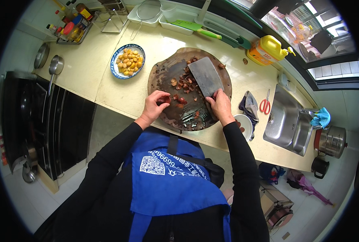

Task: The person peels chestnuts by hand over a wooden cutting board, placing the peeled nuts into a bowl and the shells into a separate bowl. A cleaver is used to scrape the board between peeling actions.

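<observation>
My right hand [220,105] grips the handle of a cleaver. Its broad grey blade [207,75] lies over the right part of a round wooden chopping board [164,74]. Between the thumb and fingers of my left hand [154,106], at the board's left front, is a reddish-brown chestnut or piece of shell [166,99]; which of the two I cannot tell. Broken brown chestnut shells [188,84] are strewn over the middle of the board. To the left, a blue-rimmed oval dish [112,67] holds peeled yellow chestnuts [129,63].
By my right wrist a white bowl [248,122] with brown pieces is partly hidden. Beyond it are a crumpled cloth [249,104], red-handled scissors [265,104] and a steel sink [284,121]. A yellow pump jug [267,51] and a green knife [194,27] stand or lie toward the back.
</observation>
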{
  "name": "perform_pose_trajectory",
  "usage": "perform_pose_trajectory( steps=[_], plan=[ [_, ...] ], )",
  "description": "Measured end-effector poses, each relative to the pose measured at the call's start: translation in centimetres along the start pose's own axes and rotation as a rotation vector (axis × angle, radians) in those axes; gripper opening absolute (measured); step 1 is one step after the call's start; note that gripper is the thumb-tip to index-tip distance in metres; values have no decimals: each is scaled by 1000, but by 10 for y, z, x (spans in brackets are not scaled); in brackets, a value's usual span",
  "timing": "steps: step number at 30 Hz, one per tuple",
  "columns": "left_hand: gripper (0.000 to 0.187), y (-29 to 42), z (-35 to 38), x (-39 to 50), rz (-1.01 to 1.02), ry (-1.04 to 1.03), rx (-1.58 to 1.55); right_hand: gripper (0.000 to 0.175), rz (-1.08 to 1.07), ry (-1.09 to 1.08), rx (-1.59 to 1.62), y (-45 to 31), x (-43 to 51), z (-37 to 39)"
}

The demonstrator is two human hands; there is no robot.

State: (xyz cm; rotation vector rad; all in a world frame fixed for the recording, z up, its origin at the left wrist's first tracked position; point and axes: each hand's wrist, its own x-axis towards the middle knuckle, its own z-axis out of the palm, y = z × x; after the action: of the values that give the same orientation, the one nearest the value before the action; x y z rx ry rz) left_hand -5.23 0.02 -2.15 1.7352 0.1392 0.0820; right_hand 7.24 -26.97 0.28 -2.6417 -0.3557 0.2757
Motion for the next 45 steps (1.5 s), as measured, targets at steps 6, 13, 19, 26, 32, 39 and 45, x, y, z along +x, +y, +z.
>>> perform_pose_trajectory(
  steps=[6,13,19,26,32,39,45],
  plan=[
    [51,2,0,-11,138,117,358,54,47,-50,-47,-23,-9,3],
    [56,-6,-1,-7,-2,50,-91,44,-34,58,-167,-31,-4,14],
    [39,-16,5,-6,13,40,-292,41,-32,204,-221,-39,5,0],
    [26,-11,-6,-2,-286,47,-806,43,42,363,67,-65,-8,-24],
    [30,-9,-20,-2,-327,25,-984,26,16,34,346,-77,-40,-33],
    [31,-13,-27,-2,-330,70,-1033,29,121,-356,433,-78,-72,-3],
    [38,-7,-27,-1,-366,-32,-1146,27,-44,-152,222,-69,-65,6]
  ],
)
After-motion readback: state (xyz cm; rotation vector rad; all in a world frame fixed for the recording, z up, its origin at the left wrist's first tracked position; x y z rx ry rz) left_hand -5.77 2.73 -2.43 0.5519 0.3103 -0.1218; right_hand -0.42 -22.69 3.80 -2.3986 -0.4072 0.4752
